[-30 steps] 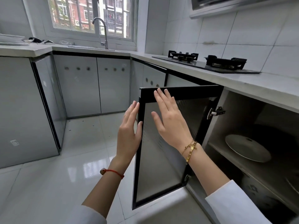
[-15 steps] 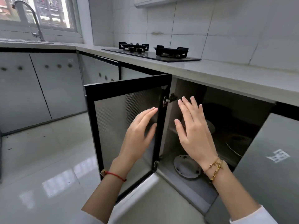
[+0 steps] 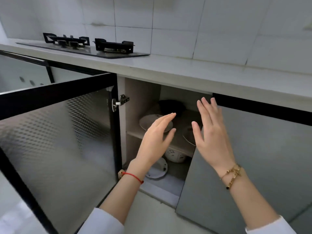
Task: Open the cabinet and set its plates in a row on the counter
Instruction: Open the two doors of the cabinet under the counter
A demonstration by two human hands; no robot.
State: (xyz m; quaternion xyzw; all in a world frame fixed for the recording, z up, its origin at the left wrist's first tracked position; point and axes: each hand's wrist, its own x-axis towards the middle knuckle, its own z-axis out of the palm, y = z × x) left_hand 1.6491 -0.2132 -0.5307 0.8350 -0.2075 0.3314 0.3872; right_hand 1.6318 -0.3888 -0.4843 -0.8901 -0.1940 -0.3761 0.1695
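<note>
The cabinet [image 3: 141, 98] under the counter stands open, its black-framed door [image 3: 57, 132] swung wide to the left. On its shelf lie a pale plate [image 3: 148, 121] and a second plate [image 3: 188, 135], both partly hidden by my hands. A dark round dish [image 3: 171, 106] sits behind them. On the cabinet floor are a white plate [image 3: 157, 169] and a patterned white bowl [image 3: 175, 157]. My left hand [image 3: 157, 139] and my right hand [image 3: 211, 132] are held up in front of the opening, fingers straight, holding nothing.
The pale counter [image 3: 185, 68] runs above the cabinet. A black gas hob [image 3: 87, 44] sits on it at the left. A grey cabinet door [image 3: 253, 157] to the right is closed. White wall tiles [image 3: 168, 22] back the counter.
The view has swung right and closer to the open cabinet. Both hands have left the door and moved right, in front of the shelf with the plates.
</note>
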